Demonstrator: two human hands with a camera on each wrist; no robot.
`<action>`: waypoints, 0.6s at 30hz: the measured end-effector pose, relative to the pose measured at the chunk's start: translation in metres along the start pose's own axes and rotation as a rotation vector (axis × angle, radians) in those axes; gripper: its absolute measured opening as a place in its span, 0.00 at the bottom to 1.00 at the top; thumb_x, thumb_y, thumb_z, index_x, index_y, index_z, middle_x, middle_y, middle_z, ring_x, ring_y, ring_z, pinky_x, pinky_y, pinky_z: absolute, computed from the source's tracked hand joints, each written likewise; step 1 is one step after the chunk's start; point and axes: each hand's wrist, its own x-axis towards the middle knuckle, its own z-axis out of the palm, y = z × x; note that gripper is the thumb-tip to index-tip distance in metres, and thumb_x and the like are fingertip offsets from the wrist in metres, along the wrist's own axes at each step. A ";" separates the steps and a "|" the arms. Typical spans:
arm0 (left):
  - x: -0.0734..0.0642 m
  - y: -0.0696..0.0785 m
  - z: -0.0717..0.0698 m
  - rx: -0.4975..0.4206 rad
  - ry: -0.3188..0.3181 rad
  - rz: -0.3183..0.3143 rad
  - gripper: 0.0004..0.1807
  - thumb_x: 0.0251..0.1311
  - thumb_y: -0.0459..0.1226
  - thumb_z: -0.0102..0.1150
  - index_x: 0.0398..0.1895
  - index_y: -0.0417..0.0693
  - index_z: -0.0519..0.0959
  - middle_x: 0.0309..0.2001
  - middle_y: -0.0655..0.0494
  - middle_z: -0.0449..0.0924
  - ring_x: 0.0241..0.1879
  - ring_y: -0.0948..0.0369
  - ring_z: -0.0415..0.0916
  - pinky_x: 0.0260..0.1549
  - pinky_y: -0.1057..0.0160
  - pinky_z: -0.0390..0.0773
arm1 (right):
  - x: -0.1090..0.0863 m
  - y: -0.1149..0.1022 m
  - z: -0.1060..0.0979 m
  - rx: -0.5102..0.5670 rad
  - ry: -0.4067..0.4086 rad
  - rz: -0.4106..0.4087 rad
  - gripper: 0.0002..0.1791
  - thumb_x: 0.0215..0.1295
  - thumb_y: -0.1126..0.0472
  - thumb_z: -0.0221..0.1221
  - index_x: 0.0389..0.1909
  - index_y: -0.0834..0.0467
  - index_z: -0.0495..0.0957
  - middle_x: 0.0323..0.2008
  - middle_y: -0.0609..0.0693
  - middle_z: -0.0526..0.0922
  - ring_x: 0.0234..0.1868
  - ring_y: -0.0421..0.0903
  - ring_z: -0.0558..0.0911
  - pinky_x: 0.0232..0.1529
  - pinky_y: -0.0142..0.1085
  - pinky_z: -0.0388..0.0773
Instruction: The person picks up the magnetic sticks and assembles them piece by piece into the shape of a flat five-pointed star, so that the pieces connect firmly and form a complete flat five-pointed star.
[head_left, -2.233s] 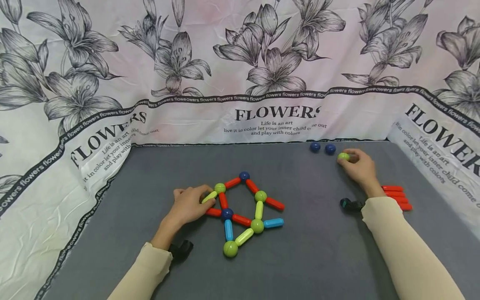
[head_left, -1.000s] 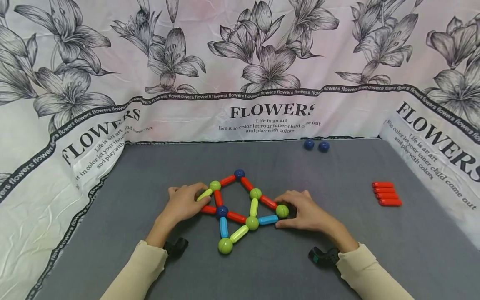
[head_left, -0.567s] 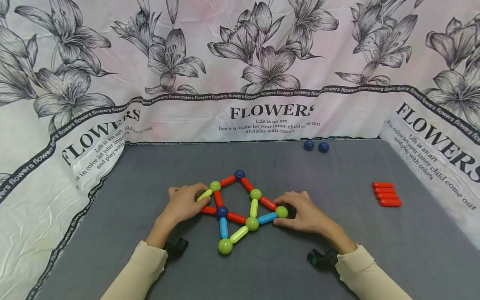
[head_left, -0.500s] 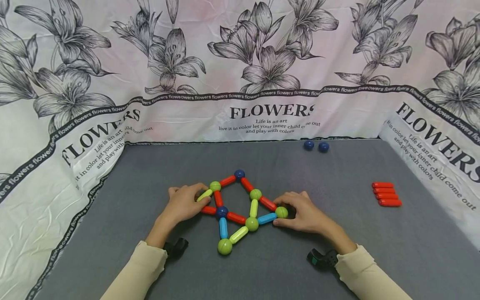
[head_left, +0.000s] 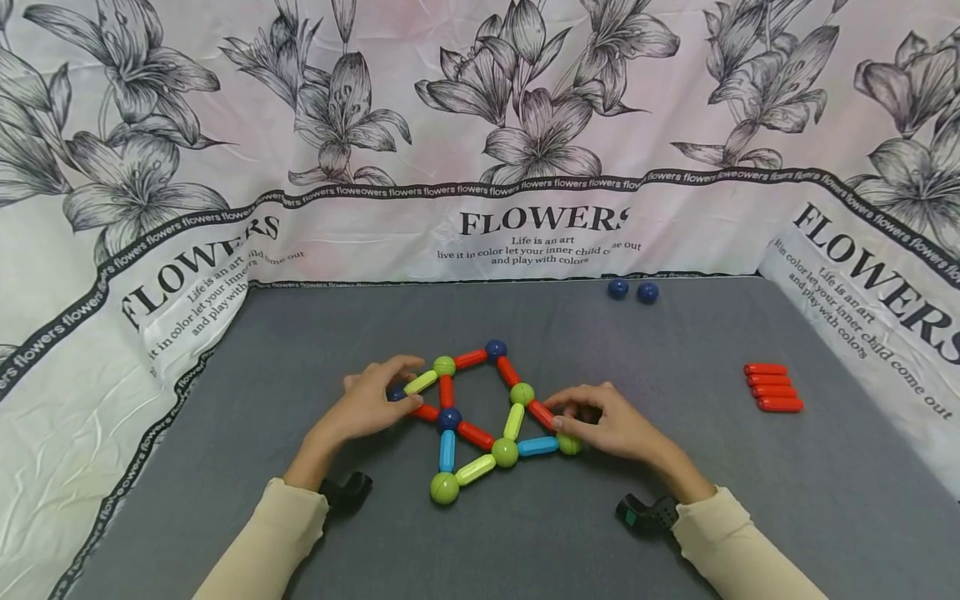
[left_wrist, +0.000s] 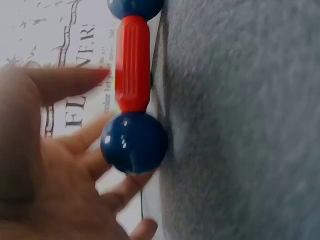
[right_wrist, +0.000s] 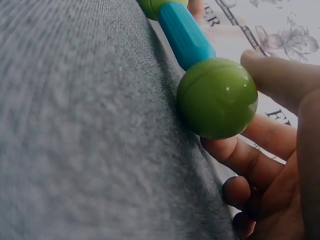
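Note:
A frame of coloured magnetic rods and balls lies on the grey cloth. At its left corner my left hand (head_left: 365,406) spreads round a blue ball (left_wrist: 134,143). In the left wrist view the thumb reaches the side of a red rod (left_wrist: 133,64), with the fingers loosely behind the ball. My right hand (head_left: 611,423) is at the right corner and pinches the end of a red rod (head_left: 542,414). The thumb partly covers the corner's green ball (head_left: 570,445), which joins a blue rod (right_wrist: 187,36); behind this ball the right fingers are partly hidden.
Two loose blue balls, one of them a navy ball (head_left: 647,292), lie at the back edge of the cloth. Several red rods (head_left: 774,392) sit stacked side by side at the right. A flower-printed curtain (head_left: 540,233) stands behind and along the sides.
My right hand brought a green ball from the back right to the frame's right corner. Since then the frame has turned slightly clockwise, and my left fingers have spread from the yellow-green rod, uncovering the blue ball.

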 end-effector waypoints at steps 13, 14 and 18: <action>0.003 -0.005 0.004 0.127 0.127 -0.048 0.34 0.66 0.44 0.65 0.74 0.51 0.68 0.69 0.45 0.73 0.67 0.40 0.64 0.54 0.37 0.57 | 0.001 0.000 0.002 0.066 -0.079 -0.077 0.12 0.65 0.68 0.66 0.48 0.56 0.88 0.30 0.48 0.85 0.22 0.37 0.70 0.23 0.30 0.68; 0.003 -0.004 0.005 0.129 0.133 -0.055 0.35 0.66 0.44 0.65 0.75 0.51 0.66 0.69 0.45 0.73 0.67 0.40 0.64 0.54 0.37 0.57 | 0.001 0.000 0.003 0.063 -0.082 -0.085 0.12 0.65 0.68 0.66 0.48 0.55 0.88 0.30 0.47 0.85 0.22 0.38 0.70 0.23 0.30 0.68; 0.003 -0.002 0.005 0.123 0.131 -0.055 0.36 0.66 0.45 0.66 0.75 0.53 0.64 0.69 0.46 0.74 0.67 0.40 0.65 0.54 0.36 0.57 | 0.002 0.000 0.003 0.063 -0.091 -0.087 0.13 0.64 0.67 0.67 0.47 0.53 0.88 0.26 0.42 0.80 0.21 0.37 0.68 0.22 0.30 0.66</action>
